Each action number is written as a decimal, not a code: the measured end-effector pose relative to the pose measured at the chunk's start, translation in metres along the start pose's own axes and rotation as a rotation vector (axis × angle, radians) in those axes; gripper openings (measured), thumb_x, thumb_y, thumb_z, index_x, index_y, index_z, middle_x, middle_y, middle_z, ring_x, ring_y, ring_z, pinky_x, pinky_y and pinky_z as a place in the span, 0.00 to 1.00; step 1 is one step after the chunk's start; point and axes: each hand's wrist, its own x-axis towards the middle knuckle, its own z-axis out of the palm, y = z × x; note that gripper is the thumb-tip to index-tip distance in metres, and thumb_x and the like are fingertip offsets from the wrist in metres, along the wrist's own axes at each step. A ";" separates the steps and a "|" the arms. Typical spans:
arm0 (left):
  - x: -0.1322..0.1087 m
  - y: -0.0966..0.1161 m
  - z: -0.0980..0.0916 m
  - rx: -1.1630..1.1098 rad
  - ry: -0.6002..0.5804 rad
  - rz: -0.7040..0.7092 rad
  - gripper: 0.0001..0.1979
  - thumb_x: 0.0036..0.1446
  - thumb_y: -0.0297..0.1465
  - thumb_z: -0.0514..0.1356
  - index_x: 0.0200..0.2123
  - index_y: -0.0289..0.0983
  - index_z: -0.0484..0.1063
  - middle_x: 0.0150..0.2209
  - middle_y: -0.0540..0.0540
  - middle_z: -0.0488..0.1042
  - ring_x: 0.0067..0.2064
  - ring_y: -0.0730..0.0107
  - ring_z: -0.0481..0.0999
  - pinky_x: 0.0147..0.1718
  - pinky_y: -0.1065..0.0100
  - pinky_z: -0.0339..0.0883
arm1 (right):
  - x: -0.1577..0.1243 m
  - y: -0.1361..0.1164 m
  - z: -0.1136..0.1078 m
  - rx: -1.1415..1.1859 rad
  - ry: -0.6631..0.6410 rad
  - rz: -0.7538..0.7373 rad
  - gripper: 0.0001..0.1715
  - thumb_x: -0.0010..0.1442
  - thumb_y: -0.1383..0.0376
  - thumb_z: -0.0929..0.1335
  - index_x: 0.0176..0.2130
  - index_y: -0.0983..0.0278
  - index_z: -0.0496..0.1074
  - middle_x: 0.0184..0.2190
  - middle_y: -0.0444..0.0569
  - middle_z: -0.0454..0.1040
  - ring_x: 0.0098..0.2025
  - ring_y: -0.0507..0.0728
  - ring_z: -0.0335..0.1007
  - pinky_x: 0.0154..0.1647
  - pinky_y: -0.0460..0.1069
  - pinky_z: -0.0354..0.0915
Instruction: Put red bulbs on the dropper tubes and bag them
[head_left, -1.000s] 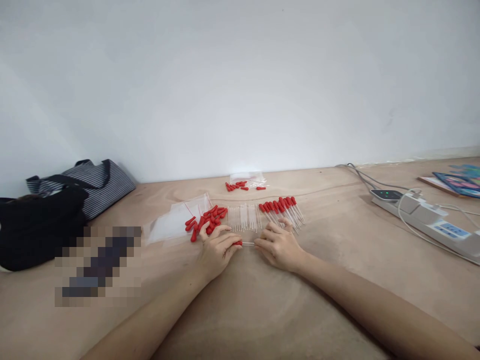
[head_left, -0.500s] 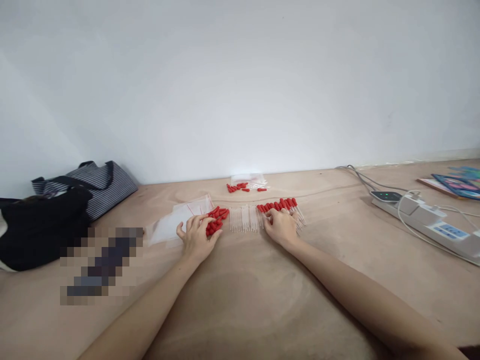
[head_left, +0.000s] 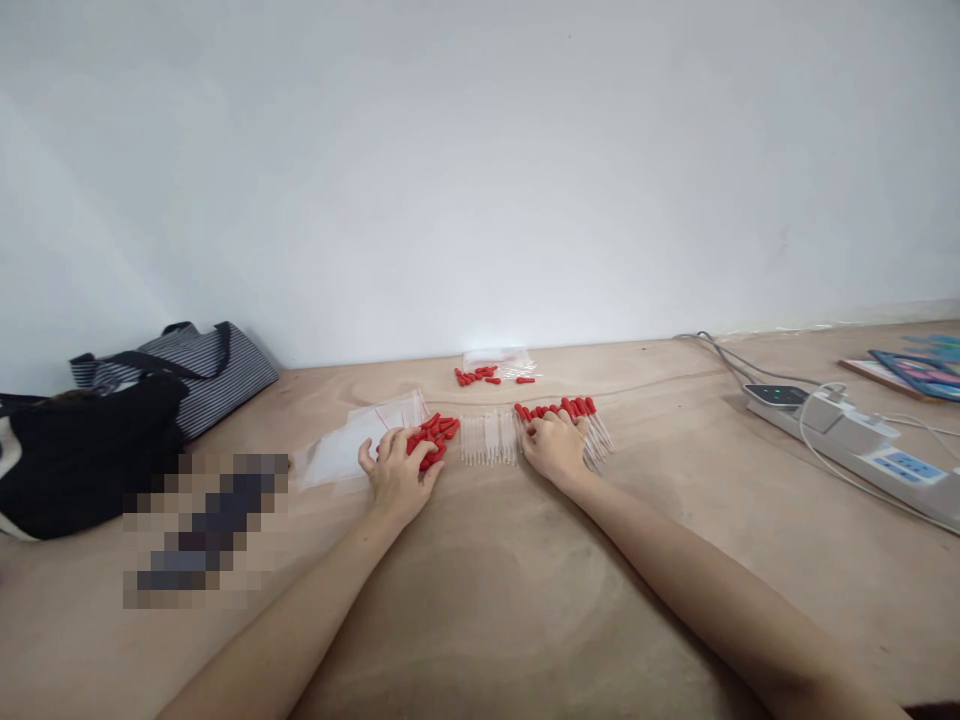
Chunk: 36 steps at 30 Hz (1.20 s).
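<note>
On a wood-grained tabletop (head_left: 480,600) against a pale wall (head_left: 480,180), the left hand (head_left: 397,472) curves, fingers parted, over loose red bulbs (head_left: 444,428), the right hand (head_left: 556,448), its grip impossible to tell, partly covers red-topped droppers (head_left: 591,407), and between them lie slender, clear tubes (head_left: 487,438) side by side.

A home or small workroom, unclear which: a broad light-brown wooden desk (head_left: 480,600) meets a plain white wall (head_left: 480,180) at its back edge, a striped fabric bag (head_left: 238,388) at its left, a long white power strip (head_left: 909,467) at its right.
</note>
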 end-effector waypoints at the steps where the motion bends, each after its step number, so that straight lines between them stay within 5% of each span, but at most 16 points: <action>1: 0.001 0.000 0.000 0.005 -0.002 0.015 0.04 0.48 0.33 0.59 0.28 0.40 0.71 0.43 0.41 0.70 0.48 0.51 0.64 0.47 0.43 0.43 | 0.002 -0.002 -0.002 -0.014 -0.018 0.005 0.16 0.55 0.62 0.59 0.30 0.64 0.73 0.35 0.55 0.72 0.42 0.62 0.61 0.41 0.57 0.44; 8: 0.005 0.001 -0.001 0.054 -0.036 0.107 0.05 0.49 0.33 0.58 0.27 0.38 0.72 0.46 0.38 0.68 0.51 0.47 0.61 0.48 0.42 0.42 | 0.021 -0.014 -0.008 -0.083 -0.233 0.097 0.13 0.51 0.67 0.62 0.34 0.66 0.73 0.37 0.59 0.72 0.46 0.65 0.60 0.43 0.58 0.44; 18: 0.010 0.005 0.004 0.087 0.020 0.142 0.08 0.52 0.29 0.54 0.24 0.36 0.70 0.45 0.38 0.70 0.49 0.50 0.65 0.48 0.44 0.44 | 0.025 -0.019 -0.007 -0.089 -0.321 0.081 0.13 0.51 0.69 0.62 0.34 0.66 0.73 0.38 0.59 0.73 0.46 0.65 0.62 0.45 0.60 0.42; 27: 0.005 0.018 -0.004 -0.048 0.081 0.157 0.07 0.53 0.30 0.54 0.26 0.38 0.70 0.42 0.43 0.73 0.48 0.55 0.67 0.48 0.47 0.45 | 0.026 0.000 -0.020 0.001 -0.376 0.062 0.23 0.56 0.52 0.57 0.29 0.63 0.72 0.30 0.54 0.73 0.38 0.61 0.66 0.42 0.58 0.49; 30: 0.001 0.028 -0.012 -0.165 0.041 0.233 0.07 0.54 0.30 0.54 0.27 0.39 0.71 0.41 0.44 0.73 0.47 0.58 0.67 0.49 0.50 0.46 | 0.017 0.008 -0.026 0.035 -0.370 0.008 0.24 0.58 0.53 0.56 0.24 0.63 0.71 0.28 0.51 0.73 0.38 0.60 0.65 0.42 0.56 0.49; 36: -0.003 0.042 -0.021 -0.287 -0.042 0.345 0.07 0.53 0.29 0.54 0.28 0.40 0.72 0.39 0.47 0.74 0.46 0.62 0.68 0.50 0.53 0.48 | -0.021 0.026 -0.028 0.025 -0.139 -0.273 0.09 0.53 0.65 0.62 0.25 0.65 0.68 0.31 0.50 0.71 0.38 0.57 0.61 0.36 0.51 0.47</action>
